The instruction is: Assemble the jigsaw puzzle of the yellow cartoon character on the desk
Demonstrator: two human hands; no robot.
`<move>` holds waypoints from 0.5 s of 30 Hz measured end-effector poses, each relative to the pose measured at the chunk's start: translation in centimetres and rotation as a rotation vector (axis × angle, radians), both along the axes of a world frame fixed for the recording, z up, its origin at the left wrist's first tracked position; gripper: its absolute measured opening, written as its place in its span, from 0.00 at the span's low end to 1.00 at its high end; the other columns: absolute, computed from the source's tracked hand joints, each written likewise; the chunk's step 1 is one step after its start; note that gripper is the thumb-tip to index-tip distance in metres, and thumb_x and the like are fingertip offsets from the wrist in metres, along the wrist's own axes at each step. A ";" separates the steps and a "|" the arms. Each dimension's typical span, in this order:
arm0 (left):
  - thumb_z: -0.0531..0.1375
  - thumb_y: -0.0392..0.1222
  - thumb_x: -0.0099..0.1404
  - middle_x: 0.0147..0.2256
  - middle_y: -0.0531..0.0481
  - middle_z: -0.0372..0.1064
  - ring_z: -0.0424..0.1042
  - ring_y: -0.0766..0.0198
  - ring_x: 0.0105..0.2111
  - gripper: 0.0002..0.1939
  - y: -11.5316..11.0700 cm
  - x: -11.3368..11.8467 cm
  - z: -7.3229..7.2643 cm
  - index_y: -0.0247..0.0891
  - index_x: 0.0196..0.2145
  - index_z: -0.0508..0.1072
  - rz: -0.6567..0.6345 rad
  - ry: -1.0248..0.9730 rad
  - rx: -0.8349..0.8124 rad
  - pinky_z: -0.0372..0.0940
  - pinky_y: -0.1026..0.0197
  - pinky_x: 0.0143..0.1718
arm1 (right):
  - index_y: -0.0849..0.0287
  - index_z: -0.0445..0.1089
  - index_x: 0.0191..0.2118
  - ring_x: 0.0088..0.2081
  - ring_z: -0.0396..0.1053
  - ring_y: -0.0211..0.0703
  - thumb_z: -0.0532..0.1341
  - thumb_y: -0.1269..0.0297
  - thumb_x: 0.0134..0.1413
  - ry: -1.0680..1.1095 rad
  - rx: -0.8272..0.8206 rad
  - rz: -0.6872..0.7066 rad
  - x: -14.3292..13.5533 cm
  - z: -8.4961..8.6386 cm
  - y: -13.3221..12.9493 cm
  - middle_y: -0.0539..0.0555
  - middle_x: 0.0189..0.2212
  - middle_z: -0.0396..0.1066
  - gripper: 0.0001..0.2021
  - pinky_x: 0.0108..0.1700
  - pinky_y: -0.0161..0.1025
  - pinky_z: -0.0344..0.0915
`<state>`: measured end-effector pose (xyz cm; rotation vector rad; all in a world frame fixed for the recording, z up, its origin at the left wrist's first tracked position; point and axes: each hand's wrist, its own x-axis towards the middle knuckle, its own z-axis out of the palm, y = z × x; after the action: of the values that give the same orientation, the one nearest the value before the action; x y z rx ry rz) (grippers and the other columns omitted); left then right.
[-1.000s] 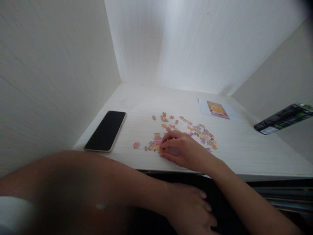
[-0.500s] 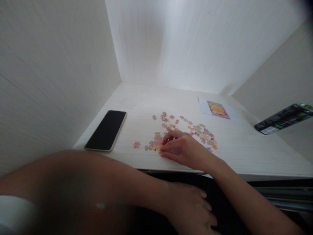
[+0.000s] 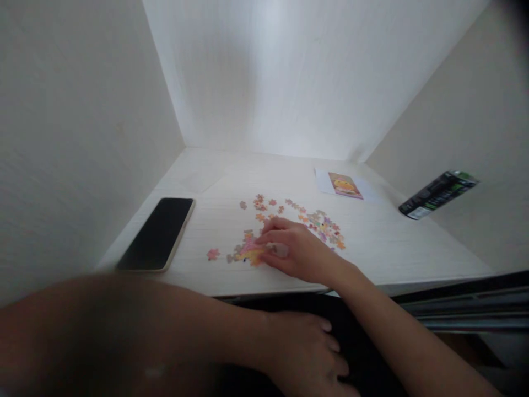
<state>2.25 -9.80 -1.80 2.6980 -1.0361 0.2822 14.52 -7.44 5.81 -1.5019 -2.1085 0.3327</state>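
A small joined patch of jigsaw puzzle [image 3: 247, 251], pink and yellow with grey-brown edges, lies near the front of the white table. My right hand [image 3: 289, 245] bends over its right side, thumb and forefinger closed around a puzzle piece there. The fingers hide part of that piece. Below the table edge my left hand [image 3: 308, 350] rests on my lap, fingers stretched out and holding nothing. Loose puzzle pieces [image 3: 260, 203] lie behind the patch, with a denser group [image 3: 326, 226] to the right. One pink piece [image 3: 213, 253] lies alone to the left.
A black-screened phone [image 3: 157, 234] lies at the left on the table [image 3: 397, 248]. At the back right is a picture card [image 3: 345, 184] on white paper. A dark can [image 3: 436, 196] stands at the right. Pale walls enclose the back and sides.
The view has shifted, so the table things appear further left. My right thumb and forefinger have spread slightly over the puzzle patch. My left hand stays on my lap.
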 end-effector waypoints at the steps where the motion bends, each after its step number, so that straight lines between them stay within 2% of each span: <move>1: 0.58 0.45 0.63 0.33 0.52 0.70 0.69 0.59 0.34 0.17 0.0 0.0 -0.1 0.39 0.48 0.71 0.002 -0.016 -0.004 0.62 0.52 0.35 | 0.59 0.75 0.47 0.43 0.70 0.44 0.63 0.66 0.58 -0.028 0.031 -0.065 1.0 0.3 0.0 0.57 0.42 0.73 0.12 0.48 0.41 0.66; 4: 0.52 0.42 0.67 0.31 0.52 0.68 0.67 0.60 0.33 0.13 0.1 -0.2 -0.1 0.38 0.47 0.70 0.004 -0.051 -0.010 0.60 0.54 0.32 | 0.60 0.71 0.52 0.40 0.71 0.46 0.62 0.69 0.57 -0.103 0.103 -0.345 5.3 1.0 -0.6 0.57 0.41 0.75 0.16 0.46 0.44 0.67; 6: 0.51 0.41 0.68 0.31 0.51 0.67 0.67 0.60 0.32 0.13 0.2 -0.2 0.0 0.38 0.47 0.69 0.004 -0.054 -0.005 0.59 0.54 0.32 | 0.61 0.73 0.48 0.36 0.72 0.45 0.61 0.69 0.57 -0.127 0.129 -0.524 8.5 1.0 -1.3 0.57 0.39 0.76 0.14 0.41 0.43 0.67; 8: 0.52 0.41 0.67 0.31 0.51 0.66 0.66 0.61 0.32 0.12 0.2 -0.3 0.0 0.38 0.46 0.69 0.007 -0.048 0.002 0.59 0.54 0.33 | 0.62 0.76 0.43 0.35 0.72 0.46 0.61 0.68 0.56 -0.152 0.095 -0.627 10.8 0.5 -2.0 0.58 0.38 0.76 0.10 0.40 0.43 0.67; 11: 0.52 0.41 0.67 0.32 0.51 0.66 0.66 0.61 0.33 0.13 0.3 -0.3 0.0 0.38 0.47 0.69 0.005 -0.047 0.002 0.59 0.54 0.34 | 0.60 0.77 0.41 0.35 0.72 0.45 0.60 0.65 0.57 -0.147 -0.028 -0.617 12.1 -0.4 -2.6 0.58 0.38 0.76 0.10 0.40 0.42 0.67; 15: 0.51 0.41 0.68 0.33 0.51 0.66 0.66 0.61 0.33 0.14 0.3 -0.3 -0.2 0.38 0.49 0.69 0.007 -0.055 -0.004 0.59 0.54 0.35 | 0.59 0.78 0.39 0.34 0.72 0.46 0.61 0.59 0.56 -0.204 -0.136 -0.573 11.6 -0.7 -2.6 0.57 0.36 0.75 0.12 0.38 0.41 0.66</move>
<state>1.94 -9.47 -1.96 2.7048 -1.0408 0.3609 26.11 -10.00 5.09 -2.2117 -1.7159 0.1119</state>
